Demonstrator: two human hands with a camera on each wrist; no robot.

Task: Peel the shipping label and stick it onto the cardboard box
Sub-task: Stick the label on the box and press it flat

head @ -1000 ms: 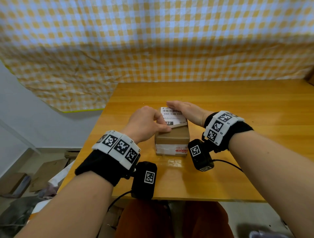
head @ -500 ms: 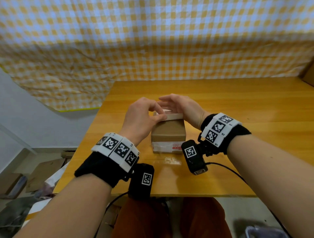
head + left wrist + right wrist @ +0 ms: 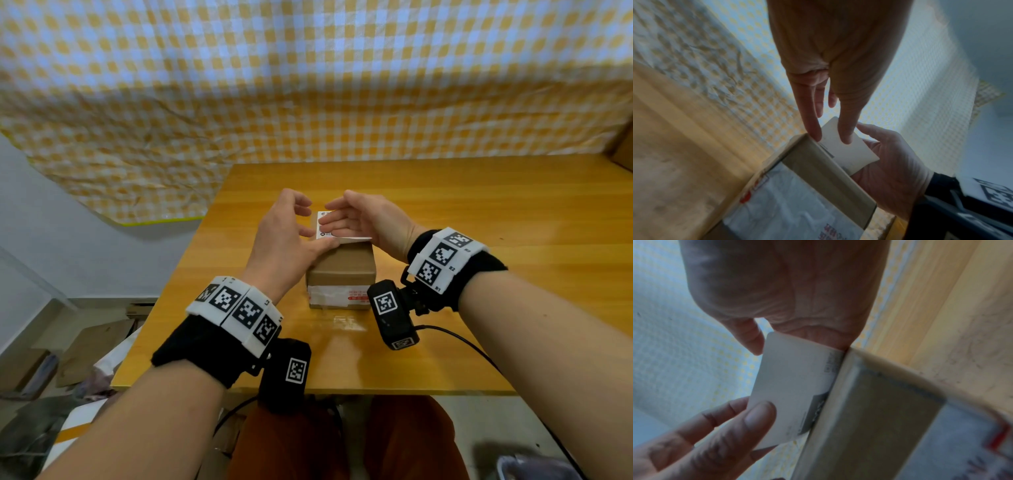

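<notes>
A small brown cardboard box (image 3: pixel 339 270) with tape on its near face stands in the middle of the wooden table (image 3: pixel 496 212). The white shipping label (image 3: pixel 352 238) hangs tilted over the box top, its lower edge meeting the top edge of the box (image 3: pixel 879 410). My left hand (image 3: pixel 294 233) pinches the left side of the label (image 3: pixel 789 378), thumb on its face. My right hand (image 3: pixel 363 219) lies against the label (image 3: pixel 846 151) with straight fingers, thumb near a corner. Whether the label sticks to the box (image 3: pixel 818 170) is hidden.
A yellow and white checked cloth (image 3: pixel 308 85) hangs behind the table. A brown cardboard piece (image 3: pixel 623 150) pokes in at the far right edge. Flat cardboard and bags (image 3: pixel 68 359) lie on the floor to the left. The table's front edge runs just below my wrists.
A second ago the label lay flat on the box top under both hands. Since then both hands have risen and the label has tilted up off the top.
</notes>
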